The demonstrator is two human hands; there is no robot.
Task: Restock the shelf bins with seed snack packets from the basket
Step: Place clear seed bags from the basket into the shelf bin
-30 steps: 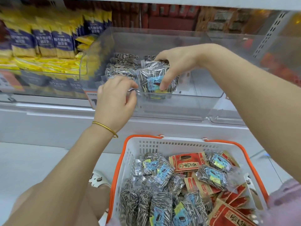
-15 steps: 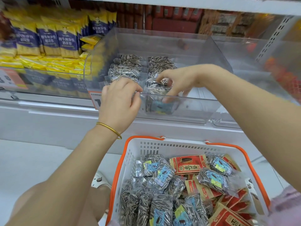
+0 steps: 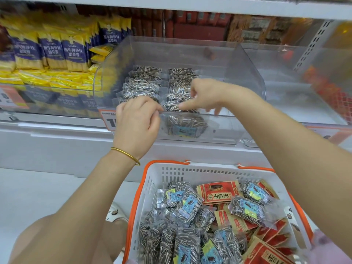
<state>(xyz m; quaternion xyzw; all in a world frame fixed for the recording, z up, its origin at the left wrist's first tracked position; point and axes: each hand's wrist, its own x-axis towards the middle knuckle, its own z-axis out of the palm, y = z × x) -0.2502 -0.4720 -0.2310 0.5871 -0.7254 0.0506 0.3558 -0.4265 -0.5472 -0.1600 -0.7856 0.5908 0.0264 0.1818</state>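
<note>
A clear shelf bin point(image 3: 219, 130) holds two rows of striped sunflower seed packets point(image 3: 141, 86). The front packet of the right row point(image 3: 182, 126) shows a blue label through the bin's front wall. My right hand point(image 3: 203, 96) is inside the bin with loose fingers, its index fingertip touching the top of that front packet. My left hand point(image 3: 137, 121) pinches the bin's front rim in front of the left row. Below stands a white basket with an orange rim point(image 3: 190, 172), holding several clear seed packets point(image 3: 188, 206) and red seed packets point(image 3: 219, 191).
A bin of yellow-and-blue snack packs point(image 3: 53, 52) stands to the left. Another clear bin point(image 3: 285, 103) sits to the right. An orange price tag point(image 3: 108, 121) hangs on the shelf edge. A shelf board runs overhead. My knee and a sandal point(image 3: 116, 212) are left of the basket.
My right hand lowered a blue-labelled seed packet into the front of the right row and let go of it. The left hand stayed at the bin's front rim.
</note>
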